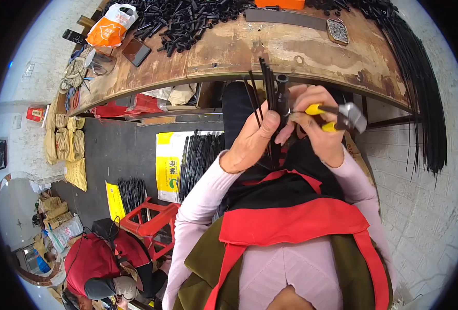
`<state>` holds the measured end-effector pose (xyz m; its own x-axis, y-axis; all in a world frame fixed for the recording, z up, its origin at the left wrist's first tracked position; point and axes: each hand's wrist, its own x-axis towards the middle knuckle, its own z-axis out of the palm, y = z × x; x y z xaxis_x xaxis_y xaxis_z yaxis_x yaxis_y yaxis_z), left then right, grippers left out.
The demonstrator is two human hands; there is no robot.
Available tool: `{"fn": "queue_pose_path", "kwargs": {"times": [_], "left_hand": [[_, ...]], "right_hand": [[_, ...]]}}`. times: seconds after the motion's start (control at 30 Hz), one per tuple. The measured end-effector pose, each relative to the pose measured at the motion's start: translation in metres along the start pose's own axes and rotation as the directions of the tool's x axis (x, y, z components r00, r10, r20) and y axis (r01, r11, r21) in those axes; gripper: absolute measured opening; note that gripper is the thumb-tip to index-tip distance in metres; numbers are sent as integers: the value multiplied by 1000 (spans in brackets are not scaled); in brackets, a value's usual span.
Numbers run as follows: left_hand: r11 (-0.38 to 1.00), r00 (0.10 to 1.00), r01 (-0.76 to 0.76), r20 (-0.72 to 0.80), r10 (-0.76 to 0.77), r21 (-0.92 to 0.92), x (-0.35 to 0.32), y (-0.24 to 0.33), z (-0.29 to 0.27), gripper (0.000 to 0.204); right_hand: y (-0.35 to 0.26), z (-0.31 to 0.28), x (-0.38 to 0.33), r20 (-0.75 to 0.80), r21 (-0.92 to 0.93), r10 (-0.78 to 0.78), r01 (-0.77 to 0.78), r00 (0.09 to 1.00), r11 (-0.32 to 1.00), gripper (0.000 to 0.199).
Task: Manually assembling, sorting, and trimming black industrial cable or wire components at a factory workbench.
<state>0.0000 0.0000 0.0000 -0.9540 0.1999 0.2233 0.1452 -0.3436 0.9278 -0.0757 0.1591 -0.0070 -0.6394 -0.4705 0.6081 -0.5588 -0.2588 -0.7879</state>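
The left hand [252, 137] grips a bundle of black rods [268, 88]; the right hand [319, 126] is closed on yellow-handled pliers [342, 116], working a black sleeve [282, 95] at the bundle. By my judgement the work is in its middle; many loose black pieces [187, 20] wait on the worktop [249, 49].

1. The left hand [253, 138] covers the lower part of the thin black rods [266, 88] it grips, so how many rods it holds cannot be told.
2. The right hand [317, 124] hides most of the yellow-handled pliers [342, 116]; whether their tip touches the black tube [282, 95] is unclear.
3. The workbench [270, 51] is cut off by the picture's upper edge, as is the orange box [280, 3] on it.
4. The heap of small black parts [187, 20] is too fine to tell piece from piece.
5. A second person in a red top [92, 261] is cut off at the lower edge; their hands cannot be made out.
6. The long black strips [420, 88] blur near the right rim.
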Motion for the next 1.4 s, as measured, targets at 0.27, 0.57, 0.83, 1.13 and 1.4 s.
{"fn": "queue_pose_path", "kwargs": {"times": [0.27, 0.57, 0.83, 1.13, 1.4], "left_hand": [[990, 997, 45, -48, -52, -134, 8, -6, -3, 78], [993, 997, 54, -51, -59, -102, 7, -10, 6, 54], [996, 996, 35, -73, -41, -80, 3, -11, 9, 60], [995, 998, 50, 41, -47, -87, 1, -6, -4, 63], [994, 991, 93, 97, -88, -50, 13, -9, 7, 57]], "right_hand": [[-68, -49, 12, 274, -139, 770, -769, 576, 624, 18], [-83, -60, 2, 396, -273, 748, -709, 533, 650, 27], [-86, -76, 37, 543, -379, 811, -797, 220, 470, 32], [-91, -70, 22, 519, -410, 751, -653, 407, 637, 27], [-120, -85, 61, 521, -686, 808, -428, 274, 588, 26]]}}
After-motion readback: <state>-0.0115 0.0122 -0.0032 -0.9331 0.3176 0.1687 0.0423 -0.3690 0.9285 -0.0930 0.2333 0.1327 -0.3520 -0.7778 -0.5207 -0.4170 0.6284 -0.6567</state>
